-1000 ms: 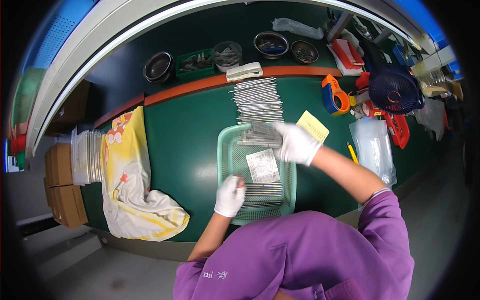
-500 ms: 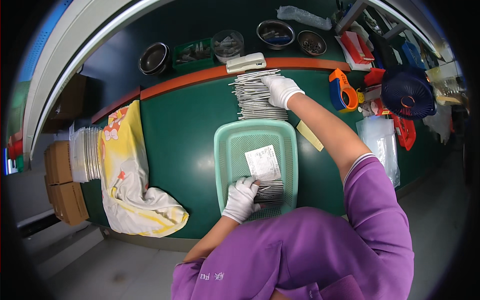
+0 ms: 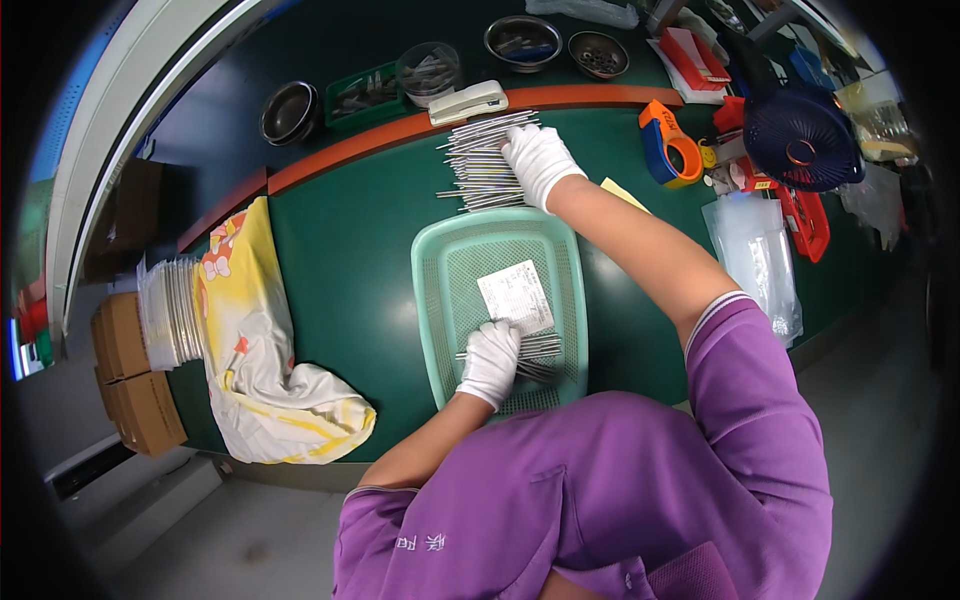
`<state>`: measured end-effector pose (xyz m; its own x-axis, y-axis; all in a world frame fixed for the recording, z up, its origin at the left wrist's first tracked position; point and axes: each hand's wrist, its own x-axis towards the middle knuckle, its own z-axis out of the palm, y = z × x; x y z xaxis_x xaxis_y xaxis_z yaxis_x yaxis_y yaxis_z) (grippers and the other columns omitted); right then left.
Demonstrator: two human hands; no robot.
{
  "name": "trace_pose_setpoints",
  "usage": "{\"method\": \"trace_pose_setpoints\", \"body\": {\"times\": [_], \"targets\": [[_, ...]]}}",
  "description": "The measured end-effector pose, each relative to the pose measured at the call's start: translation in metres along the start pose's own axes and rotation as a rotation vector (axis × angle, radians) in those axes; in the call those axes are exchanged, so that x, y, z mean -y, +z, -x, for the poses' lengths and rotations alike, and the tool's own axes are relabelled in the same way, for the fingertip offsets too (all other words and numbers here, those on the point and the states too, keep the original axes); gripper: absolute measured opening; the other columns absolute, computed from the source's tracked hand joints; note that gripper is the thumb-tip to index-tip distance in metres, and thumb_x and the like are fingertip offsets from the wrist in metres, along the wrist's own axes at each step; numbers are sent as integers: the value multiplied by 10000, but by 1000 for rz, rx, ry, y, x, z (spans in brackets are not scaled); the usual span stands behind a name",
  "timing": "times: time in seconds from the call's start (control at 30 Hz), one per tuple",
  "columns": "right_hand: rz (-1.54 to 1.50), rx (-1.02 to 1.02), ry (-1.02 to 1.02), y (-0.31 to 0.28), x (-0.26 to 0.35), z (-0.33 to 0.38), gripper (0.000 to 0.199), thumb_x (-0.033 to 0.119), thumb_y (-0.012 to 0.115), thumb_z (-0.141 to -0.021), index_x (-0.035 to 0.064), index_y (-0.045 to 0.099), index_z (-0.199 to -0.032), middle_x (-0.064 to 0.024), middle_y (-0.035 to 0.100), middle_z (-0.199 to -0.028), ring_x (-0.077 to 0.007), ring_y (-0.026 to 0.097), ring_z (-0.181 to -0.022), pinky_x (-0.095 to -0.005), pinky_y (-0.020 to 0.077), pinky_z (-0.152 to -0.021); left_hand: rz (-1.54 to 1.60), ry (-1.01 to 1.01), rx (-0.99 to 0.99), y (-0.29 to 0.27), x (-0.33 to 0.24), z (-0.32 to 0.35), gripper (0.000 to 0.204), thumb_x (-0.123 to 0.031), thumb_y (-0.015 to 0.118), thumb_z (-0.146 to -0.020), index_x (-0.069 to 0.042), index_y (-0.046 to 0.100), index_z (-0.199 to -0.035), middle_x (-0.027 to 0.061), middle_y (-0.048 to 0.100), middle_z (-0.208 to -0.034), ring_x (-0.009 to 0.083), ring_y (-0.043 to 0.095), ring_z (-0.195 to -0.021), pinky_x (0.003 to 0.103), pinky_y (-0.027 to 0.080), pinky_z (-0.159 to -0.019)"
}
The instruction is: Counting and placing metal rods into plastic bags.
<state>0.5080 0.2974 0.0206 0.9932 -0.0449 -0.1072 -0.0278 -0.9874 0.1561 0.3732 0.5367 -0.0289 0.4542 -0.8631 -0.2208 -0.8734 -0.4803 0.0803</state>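
Observation:
A light-green mesh basket [image 3: 428, 290] stands in front of me on the green tabletop. Inside it, my gloved left hand [image 3: 490, 362] is closed round thin metal rods [image 3: 540, 347], whose ends stick out on both sides of the fingers. More rods lie under and beside that hand. A white printed paper slip [image 3: 516, 296] rests in the basket just beyond it. Past the basket's far rim lies a loose pile of metal rods [image 3: 478, 165]. My gloved right hand [image 3: 540, 165] has its fingers bent over the right ends of that pile; the thumb is hidden.
An orange strip edges the tabletop behind a white stapler-like object [image 3: 468, 103]. Metal bowls [image 3: 523, 43] and a green tray [image 3: 366, 95] stand beyond it. To the right are a tape dispenser [image 3: 672, 145], clear bags [image 3: 755, 265] and a dark fan [image 3: 803, 138]; yellow-and-white cloth [image 3: 250, 330] lies left.
My left hand has shifted over the basket's rods and now closes round some, which sit askew. My right hand stays at the far pile. The whole view has shifted slightly.

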Motion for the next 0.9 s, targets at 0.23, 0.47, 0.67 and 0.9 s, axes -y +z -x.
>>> {"method": "trace_pose_setpoints", "body": {"times": [0.23, 0.47, 0.67, 0.9], "targets": [[-580, -396, -96, -44, 1, 67, 315, 154, 673, -710, 72, 588, -1002, -93, 586, -947, -281, 565, -935, -389, 468, -817, -88, 24, 39, 1, 2, 4, 102, -122, 485, -809, -78, 576, -828, 80, 569, -810, 225, 568, -743, 367, 444, -608], [-648, -12, -473, -15, 88, 191, 375, 216, 651, -734, 6, 542, -1026, -123, 603, -814, -286, 610, -787, -396, 491, -709, 336, -134, 379, -49, 3, 10, 256, -206, 539, -741, -8, 614, -887, 202, 641, -856, 349, 632, -813, 426, 502, -725], [-738, 365, -230, 23, 117, 185, 257, 209, 581, -782, 18, 515, -941, -190, 628, -810, -342, 635, -755, -455, 501, -688, 584, -328, 519, -74, 8, 16, 333, -282, 602, -781, -2, 609, -960, 239, 631, -933, 380, 615, -878, 437, 492, -789], [-1563, 145, -390, 39, 135, 183, 319, 152, 711, -734, 81, 593, -1022, -132, 633, -878, -302, 630, -823, -366, 495, -718, 755, -91, 25, -161, 47, 43, 361, -348, 622, -825, -28, 616, -992, 142, 632, -981, 337, 615, -903, 396, 495, -761]]}}
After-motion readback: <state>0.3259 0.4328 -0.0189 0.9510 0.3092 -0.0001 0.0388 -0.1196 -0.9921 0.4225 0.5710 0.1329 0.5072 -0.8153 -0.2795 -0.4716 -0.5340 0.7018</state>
